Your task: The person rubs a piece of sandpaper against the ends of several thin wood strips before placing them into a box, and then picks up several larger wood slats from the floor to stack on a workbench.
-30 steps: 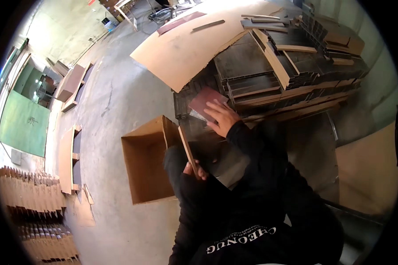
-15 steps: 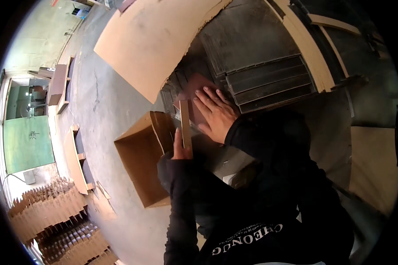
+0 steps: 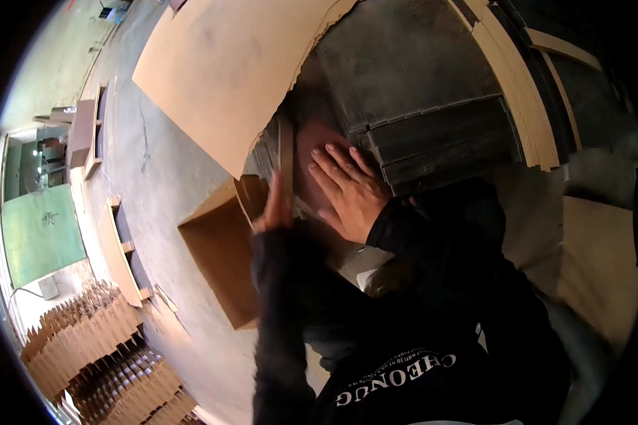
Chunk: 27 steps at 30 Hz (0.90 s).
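Note:
My right hand (image 3: 349, 190) lies flat with spread fingers on a reddish-brown board (image 3: 316, 139). Beside it, my left hand (image 3: 275, 205) is blurred by motion and grips a narrow wooden strip (image 3: 285, 159) standing on edge along the board's left side. The fingers of that hand point away from me along the strip; its grip on the far face is hidden. An open brown cardboard box (image 3: 223, 244) stands just left of my left hand, with part of it behind my sleeve.
A large tan sheet with a ragged edge (image 3: 223, 78) lies beyond the box. Dark stacked panels (image 3: 439, 142) sit to the right, with long pale boards (image 3: 514, 92) past them. Stacked brown slats (image 3: 85, 333) stand at lower left. A tan panel (image 3: 595, 262) is at far right.
My left hand has moved away from me and slightly left, taking the wooden strip along. My right hand stays flat on the reddish-brown board. The whole view has shifted a little.

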Motion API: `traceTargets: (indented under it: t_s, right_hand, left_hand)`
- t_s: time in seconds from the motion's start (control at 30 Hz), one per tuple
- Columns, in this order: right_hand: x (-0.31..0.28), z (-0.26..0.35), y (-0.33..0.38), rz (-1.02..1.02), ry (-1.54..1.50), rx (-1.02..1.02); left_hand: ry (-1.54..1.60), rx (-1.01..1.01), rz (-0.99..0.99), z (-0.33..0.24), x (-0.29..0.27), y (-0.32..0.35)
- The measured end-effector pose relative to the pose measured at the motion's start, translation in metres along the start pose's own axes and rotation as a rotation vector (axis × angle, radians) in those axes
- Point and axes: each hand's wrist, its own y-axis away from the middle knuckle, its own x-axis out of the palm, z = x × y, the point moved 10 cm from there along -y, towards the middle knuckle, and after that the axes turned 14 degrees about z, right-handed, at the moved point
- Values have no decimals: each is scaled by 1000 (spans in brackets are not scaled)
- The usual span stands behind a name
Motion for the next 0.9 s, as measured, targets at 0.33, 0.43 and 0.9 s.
traceTargets:
  t_s: [0.33,0.43,0.9]
  right_hand:
    - [-4,-6,2,-21,-9,37]
    - [-4,-7,0,-34,16,42]
    - [7,-9,-4,-57,146,125]
  left_hand:
    - [123,-291,68,-42,-12,9]
    - [226,-383,166,-35,-15,-33]
    - [62,-54,48,-84,-10,-4]
